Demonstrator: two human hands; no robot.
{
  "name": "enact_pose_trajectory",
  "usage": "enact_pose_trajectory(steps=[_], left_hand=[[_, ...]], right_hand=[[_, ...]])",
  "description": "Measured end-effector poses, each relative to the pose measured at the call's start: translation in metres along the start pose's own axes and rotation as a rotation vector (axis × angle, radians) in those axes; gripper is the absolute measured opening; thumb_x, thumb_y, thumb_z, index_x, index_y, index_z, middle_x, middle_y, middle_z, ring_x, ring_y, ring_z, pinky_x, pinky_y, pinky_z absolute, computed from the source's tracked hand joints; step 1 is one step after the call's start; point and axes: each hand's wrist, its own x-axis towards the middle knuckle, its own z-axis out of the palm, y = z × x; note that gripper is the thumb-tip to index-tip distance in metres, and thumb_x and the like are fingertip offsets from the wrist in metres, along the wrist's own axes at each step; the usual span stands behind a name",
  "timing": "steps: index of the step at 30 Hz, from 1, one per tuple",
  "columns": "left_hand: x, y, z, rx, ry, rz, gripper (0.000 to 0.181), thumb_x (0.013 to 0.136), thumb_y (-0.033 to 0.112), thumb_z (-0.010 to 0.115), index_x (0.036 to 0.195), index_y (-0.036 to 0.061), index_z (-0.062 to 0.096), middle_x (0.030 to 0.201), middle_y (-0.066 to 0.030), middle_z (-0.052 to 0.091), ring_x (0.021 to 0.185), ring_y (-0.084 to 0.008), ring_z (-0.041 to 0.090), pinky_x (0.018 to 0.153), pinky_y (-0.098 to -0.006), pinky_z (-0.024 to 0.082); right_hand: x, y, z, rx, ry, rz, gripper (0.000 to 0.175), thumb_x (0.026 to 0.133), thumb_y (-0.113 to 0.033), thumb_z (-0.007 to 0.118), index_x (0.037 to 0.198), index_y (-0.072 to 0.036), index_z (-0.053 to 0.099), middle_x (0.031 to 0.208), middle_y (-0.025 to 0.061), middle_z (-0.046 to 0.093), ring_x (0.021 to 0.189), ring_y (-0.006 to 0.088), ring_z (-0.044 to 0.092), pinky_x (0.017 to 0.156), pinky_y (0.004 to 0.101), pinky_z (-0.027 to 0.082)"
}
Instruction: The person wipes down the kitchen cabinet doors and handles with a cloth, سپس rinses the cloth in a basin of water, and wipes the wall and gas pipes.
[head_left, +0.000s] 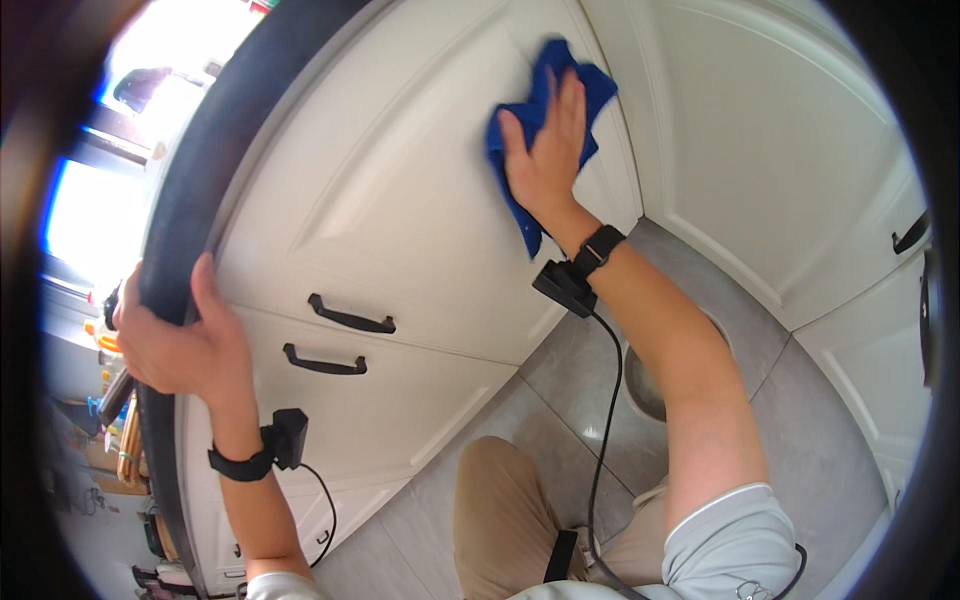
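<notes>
Under my right hand (551, 157) a blue cloth (517, 120) is pressed flat against a white panelled cabinet door (420, 180). The fingers lie spread on the cloth, near the door's far edge by the corner; part of the cloth is blurred. My left hand (187, 337) grips the dark countertop edge (172, 225), with the thumb on the near side and the fingers over the top. Two black bar handles, an upper one (351, 315) and a lower one (324, 360), sit on adjoining doors to the right of my left hand. Each wrist wears a black strapped device with a cable.
More white cabinet doors (772, 135) meet this row at a corner on the right. Grey floor tiles (555, 405) lie below, where a round container (643, 382) stands partly behind my right arm. Bottles and chopsticks (130, 442) crowd the countertop at left. A black cable (607, 420) hangs from the right wrist.
</notes>
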Motion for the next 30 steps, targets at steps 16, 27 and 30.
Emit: enact_pose_trajectory(steps=[16,27,30], left_hand=[[-0.002,-0.009,0.007,0.089,0.0,-0.025,0.054,0.082,0.048,0.075,0.112,0.005,0.063,0.098,-0.0076,0.067,0.09,-0.0297,0.063,0.08,-0.0393,0.043],[0.001,-0.023,0.011,0.149,0.053,0.108,0.057,0.081,0.056,0.072,0.104,0.0047,0.066,0.093,-0.0064,0.067,0.086,-0.0284,0.063,0.072,-0.0393,0.044],[-0.005,-0.022,0.013,0.243,0.047,0.073,0.059,0.079,0.058,0.074,0.101,0.004,0.066,0.087,-0.006,0.067,0.081,-0.0285,0.064,0.07,-0.039,0.046]], right_hand=[[-0.041,0.132,-0.01,-0.124,0.131,0.3,0.072,0.096,-0.036,0.058,0.144,0.009,0.029,0.146,0.027,0.037,0.138,0.0395,0.032,0.116,0.0419,0.024],[-0.124,0.211,-0.02,0.16,0.392,0.878,0.068,0.1,-0.042,0.047,0.141,0.011,0.033,0.144,0.0288,0.04,0.133,0.0401,0.04,0.113,0.039,0.029],[-0.158,0.208,-0.021,0.15,0.432,0.975,0.067,0.1,-0.04,0.047,0.141,0.011,0.033,0.145,0.0285,0.04,0.133,0.0398,0.04,0.113,0.0392,0.029]])
